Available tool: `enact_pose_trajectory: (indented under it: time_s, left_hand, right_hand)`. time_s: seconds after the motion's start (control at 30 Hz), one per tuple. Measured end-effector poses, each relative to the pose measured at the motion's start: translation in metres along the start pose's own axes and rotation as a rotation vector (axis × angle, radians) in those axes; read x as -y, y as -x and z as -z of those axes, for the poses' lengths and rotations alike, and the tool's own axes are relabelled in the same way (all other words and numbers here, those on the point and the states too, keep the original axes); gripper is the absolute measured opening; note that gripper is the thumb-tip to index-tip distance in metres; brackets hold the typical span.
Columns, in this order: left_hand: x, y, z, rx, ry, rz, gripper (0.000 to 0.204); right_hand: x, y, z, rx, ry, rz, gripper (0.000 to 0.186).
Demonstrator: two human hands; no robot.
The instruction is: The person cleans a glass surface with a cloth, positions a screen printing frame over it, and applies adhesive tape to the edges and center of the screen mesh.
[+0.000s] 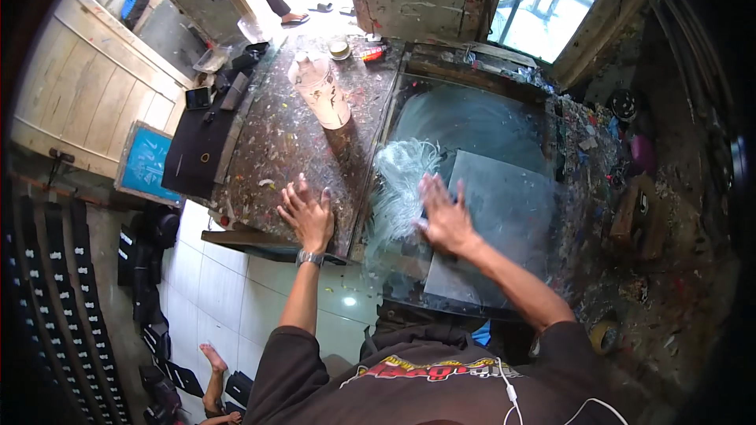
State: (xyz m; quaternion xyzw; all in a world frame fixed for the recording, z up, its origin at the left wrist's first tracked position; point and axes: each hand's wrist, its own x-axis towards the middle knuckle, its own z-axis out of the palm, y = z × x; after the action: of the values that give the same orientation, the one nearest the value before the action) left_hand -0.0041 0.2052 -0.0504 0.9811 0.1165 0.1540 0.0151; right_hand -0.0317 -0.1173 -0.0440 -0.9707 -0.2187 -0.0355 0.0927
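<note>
My left hand (pixel 309 216) lies flat with its fingers spread on the paint-spattered wooden tabletop (pixel 260 165), a watch on its wrist. My right hand (pixel 446 219) is stretched out palm down, its thumb apart, against the right edge of a pale, stringy bundle (pixel 402 177) that looks like loose threads or fibres. Beneath them is a dark, smeared glass-like panel (pixel 480 114) set beside the tabletop. A grey translucent rectangular sheet (pixel 504 224) rests on the panel, partly under my right hand and forearm.
A tapered tan container (pixel 321 94) stands on the far tabletop, near a small round tin (pixel 339 50) and a red packet (pixel 373 53). A phone (pixel 198 97) lies on black material at the left. Debris and a tape roll (pixel 605 336) lie right. Another person's bare foot (pixel 213 357) shows lower left.
</note>
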Motion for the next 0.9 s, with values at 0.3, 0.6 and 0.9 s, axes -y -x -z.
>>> enact_pose_trajectory:
  time_s: [0.3, 0.6, 0.9]
  left_hand:
    - [-0.011, 0.003, 0.006, 0.02, 0.143, 0.058, 0.082]
    - [-0.018, -0.006, 0.005, 0.026, 0.134, 0.031, 0.08]
    - [0.003, 0.0, -0.002, -0.047, 0.296, 0.109, 0.067]
  right_hand:
    - [0.096, -0.002, -0.008, 0.03, -0.092, 0.072, 0.087]
    - [-0.116, -0.162, -0.004, -0.341, 0.07, -0.347, 0.076]
    - [0.071, -0.09, -0.025, -0.034, -0.065, 0.477, 0.082]
